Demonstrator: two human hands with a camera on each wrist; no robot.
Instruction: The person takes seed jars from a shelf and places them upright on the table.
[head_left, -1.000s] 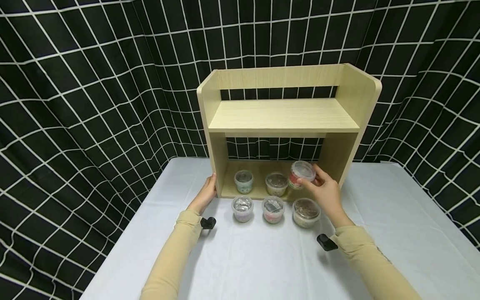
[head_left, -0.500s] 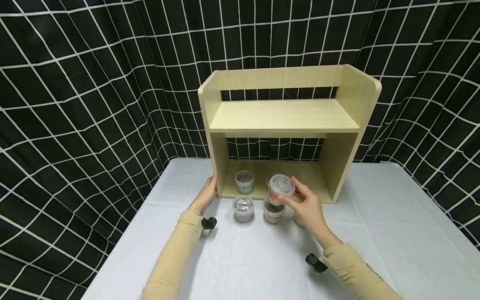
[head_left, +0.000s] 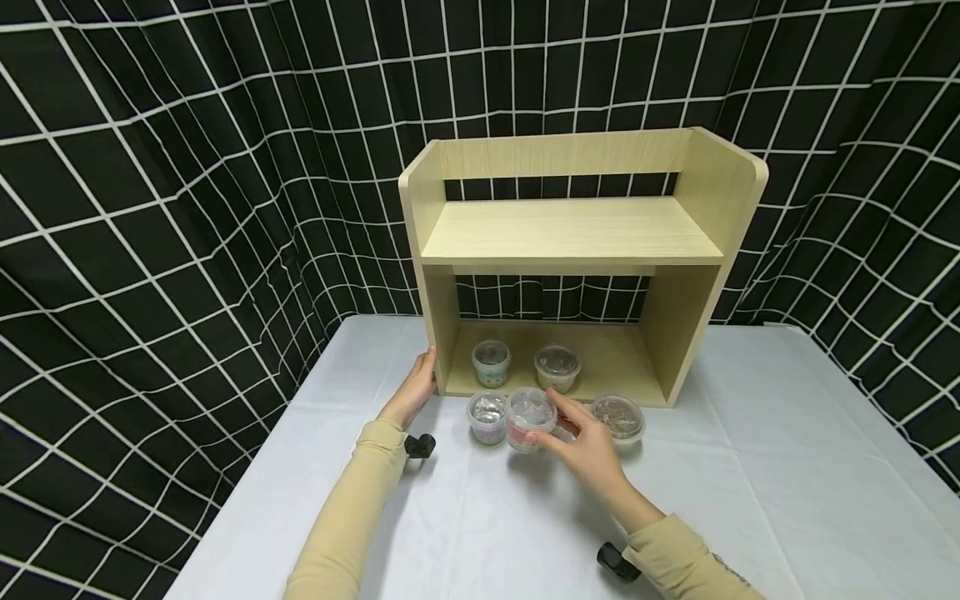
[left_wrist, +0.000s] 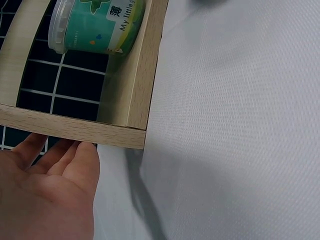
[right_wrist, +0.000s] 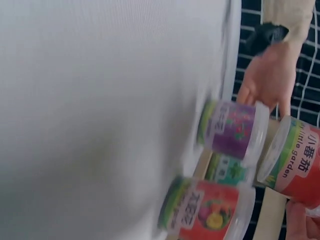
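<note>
Your right grip [head_left: 588,450] was clamped around the red tub [head_left: 527,423] at the lower middle of the head view, your left grip [head_left: 414,389] lay uncurled against the shelf [head_left: 570,231], and the tub seemed light, stiff and slick, best held by its sides below the lid [head_left: 532,405].

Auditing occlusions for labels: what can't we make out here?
Head: other red cup, mostly hidden behind held cup and right hand.
Left wrist: left hand, fingertips hidden behind shelf; teal cup, cut by top edge.
Right wrist: purple cup, print blurred; held cup, cut by right edge.
</note>
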